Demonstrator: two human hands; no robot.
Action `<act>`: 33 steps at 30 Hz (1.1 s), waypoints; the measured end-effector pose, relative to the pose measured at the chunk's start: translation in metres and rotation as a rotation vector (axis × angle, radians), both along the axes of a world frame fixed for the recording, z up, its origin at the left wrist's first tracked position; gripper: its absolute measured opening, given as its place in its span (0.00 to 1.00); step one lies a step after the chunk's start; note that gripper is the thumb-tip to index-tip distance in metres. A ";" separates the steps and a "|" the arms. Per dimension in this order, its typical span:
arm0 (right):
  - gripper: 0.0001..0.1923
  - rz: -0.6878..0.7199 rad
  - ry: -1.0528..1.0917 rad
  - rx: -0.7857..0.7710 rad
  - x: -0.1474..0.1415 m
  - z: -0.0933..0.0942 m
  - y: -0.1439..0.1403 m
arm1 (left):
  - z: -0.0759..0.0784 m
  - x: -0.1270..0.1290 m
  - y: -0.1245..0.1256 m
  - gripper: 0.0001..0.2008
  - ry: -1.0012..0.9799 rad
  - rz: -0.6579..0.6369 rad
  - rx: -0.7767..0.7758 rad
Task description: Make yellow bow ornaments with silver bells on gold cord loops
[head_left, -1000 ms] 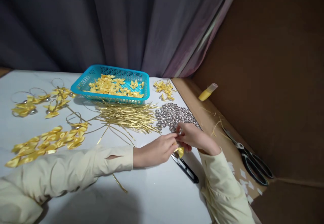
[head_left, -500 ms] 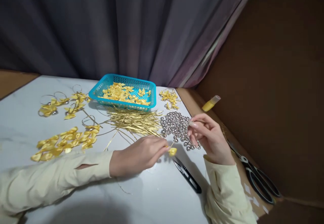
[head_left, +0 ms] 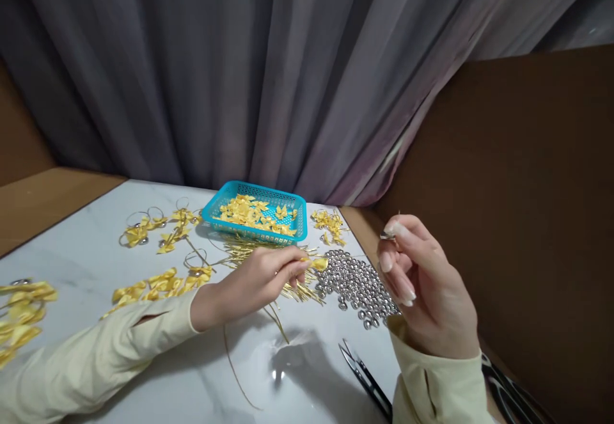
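Spreading across the white tabletop (head_left: 96, 264) are a blue basket (head_left: 256, 212) of yellow bows, gold strips (head_left: 249, 254) and a pile of silver bells (head_left: 357, 283). Left hand (head_left: 254, 280) has its grip pinched on a yellow bow (head_left: 319, 263) just above the bells. Right hand (head_left: 422, 283) is raised, fingertips closed on something tiny that looks like a thin gold thread.

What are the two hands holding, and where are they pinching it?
The left hand pinches a small yellow bow at its fingertips. The right hand pinches something tiny between thumb and forefinger, perhaps a thin gold string's end; too small to tell.
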State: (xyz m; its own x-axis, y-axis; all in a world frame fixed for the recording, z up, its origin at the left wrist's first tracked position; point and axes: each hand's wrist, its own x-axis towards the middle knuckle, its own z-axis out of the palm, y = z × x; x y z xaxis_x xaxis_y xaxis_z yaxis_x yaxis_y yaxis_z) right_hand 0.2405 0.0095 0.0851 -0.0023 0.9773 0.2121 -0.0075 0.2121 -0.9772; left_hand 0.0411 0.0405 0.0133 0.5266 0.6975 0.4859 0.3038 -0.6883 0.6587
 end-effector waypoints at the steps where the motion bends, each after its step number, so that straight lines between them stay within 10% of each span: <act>1: 0.10 0.002 -0.018 0.010 -0.001 0.000 -0.002 | 0.000 -0.002 0.001 0.11 -0.009 0.005 0.012; 9: 0.04 0.179 0.082 0.014 0.006 0.000 -0.019 | 0.004 -0.009 0.004 0.11 -0.005 -0.013 0.099; 15: 0.02 0.034 -0.043 0.063 0.016 0.007 -0.024 | 0.008 -0.012 0.003 0.11 -0.007 -0.022 0.089; 24: 0.05 -0.098 -0.355 -0.005 0.033 0.015 -0.028 | 0.015 -0.012 0.012 0.11 -0.252 -0.177 -0.473; 33: 0.05 -0.047 -0.314 -0.024 0.025 0.018 -0.025 | 0.012 -0.011 0.007 0.13 -0.228 -0.117 -0.482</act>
